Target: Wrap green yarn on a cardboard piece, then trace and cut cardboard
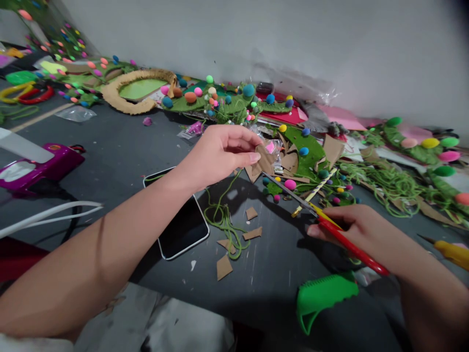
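Between the thumb and fingers of my left hand [227, 154] is a small piece of brown cardboard [269, 164]. My right hand [361, 230] grips a pair of scissors [340, 242] with red and yellow handles. The scissor blades point up and left, and their tips reach the cardboard's lower edge; whether they touch it I cannot tell. Below the hands lie several cardboard scraps [224, 267] and a loose tangle of green yarn [223, 217]. A phone [183, 227] with a dark screen lies partly under my left forearm.
Green wrapped shapes with colourful balls [227, 100] line the wall, beside a tan ring [113, 95]. A purple device [51, 166] with cables stands left. At right are a green plastic tool [324, 291], a yellow-handled pointed tool [449, 250] and more green yarn [388, 188].
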`<state>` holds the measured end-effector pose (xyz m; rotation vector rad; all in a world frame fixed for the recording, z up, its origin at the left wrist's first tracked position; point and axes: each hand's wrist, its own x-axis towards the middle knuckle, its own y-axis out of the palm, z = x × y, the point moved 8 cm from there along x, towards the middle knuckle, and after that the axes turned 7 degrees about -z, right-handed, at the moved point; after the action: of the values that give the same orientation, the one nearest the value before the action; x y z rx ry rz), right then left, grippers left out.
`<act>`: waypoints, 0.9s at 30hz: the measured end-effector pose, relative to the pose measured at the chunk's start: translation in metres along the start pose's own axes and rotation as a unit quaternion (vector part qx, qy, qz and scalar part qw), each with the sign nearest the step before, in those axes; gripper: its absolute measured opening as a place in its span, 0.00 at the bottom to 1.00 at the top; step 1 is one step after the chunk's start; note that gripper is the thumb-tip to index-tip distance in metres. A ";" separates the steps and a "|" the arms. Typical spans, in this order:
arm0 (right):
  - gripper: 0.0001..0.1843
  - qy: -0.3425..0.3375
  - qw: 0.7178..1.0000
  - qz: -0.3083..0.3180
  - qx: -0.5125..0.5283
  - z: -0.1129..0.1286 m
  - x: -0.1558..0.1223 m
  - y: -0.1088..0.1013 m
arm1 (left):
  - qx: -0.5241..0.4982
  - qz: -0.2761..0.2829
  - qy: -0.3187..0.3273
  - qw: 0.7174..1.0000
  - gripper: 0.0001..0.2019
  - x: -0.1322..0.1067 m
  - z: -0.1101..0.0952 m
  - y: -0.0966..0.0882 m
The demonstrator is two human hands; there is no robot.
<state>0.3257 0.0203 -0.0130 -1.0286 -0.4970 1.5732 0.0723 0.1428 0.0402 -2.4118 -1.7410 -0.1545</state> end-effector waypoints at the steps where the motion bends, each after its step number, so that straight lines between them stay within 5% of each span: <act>1: 0.35 0.003 1.000 0.005 -0.002 0.000 -0.001 0.001 | -0.001 -0.001 0.000 1.000 0.07 0.000 0.000 0.000; 5: 0.33 0.020 1.000 0.007 -0.018 -0.007 -0.004 0.003 | 0.016 -0.017 0.001 1.000 0.07 0.002 0.001 -0.004; 11: 0.36 0.028 0.996 -0.073 -0.035 -0.012 0.003 -0.010 | 0.032 -0.061 -0.014 0.998 0.14 0.006 0.008 -0.014; 27: 0.33 -0.006 0.995 -0.098 0.030 0.013 0.002 -0.007 | -0.043 -0.010 -0.037 0.998 0.09 0.003 0.012 0.001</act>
<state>0.3197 0.0270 -0.0014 -0.8977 -0.5380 1.4124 0.0738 0.1474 0.0294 -2.4898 -1.8275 -0.1465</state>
